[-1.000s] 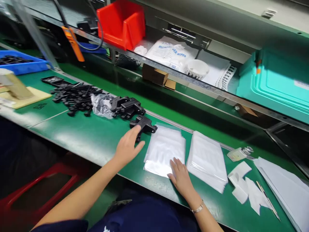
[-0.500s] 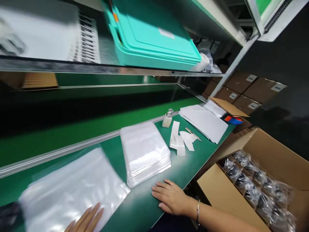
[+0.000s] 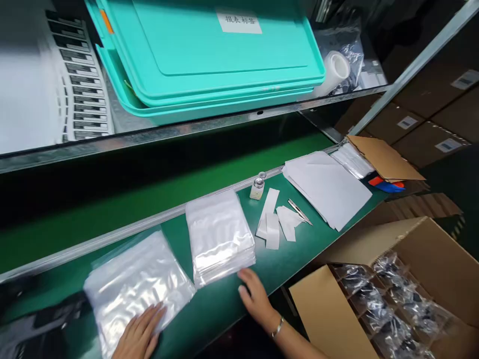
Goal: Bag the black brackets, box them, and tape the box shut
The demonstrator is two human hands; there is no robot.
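My left hand [image 3: 140, 331] lies flat, fingers stretched out, on the near edge of a stack of clear plastic bags [image 3: 138, 279]. Nothing is gripped in it. My right hand [image 3: 255, 297], with a bracelet at the wrist, is over the green tabletop [image 3: 220, 309] at the near right corner of a second, smaller stack of clear bags [image 3: 220, 229]. Its fingertips are close to that stack's edge; I cannot tell whether they touch it. The thumb stands apart from the fingers, and the hand holds nothing I can see.
Beyond are a small bottle [image 3: 257, 189], white paper strips [image 3: 267, 219], tweezers [image 3: 299, 212] and white sheets [image 3: 329, 187]. An open carton [image 3: 318, 309] with bagged items stands at right. A shelf with a turquoise bin [image 3: 224, 65] overhangs the table.
The view has shifted, showing more of the shelf and bin. My right hand has turned and come closer to the smaller bag stack. The left hand stays on the larger stack.
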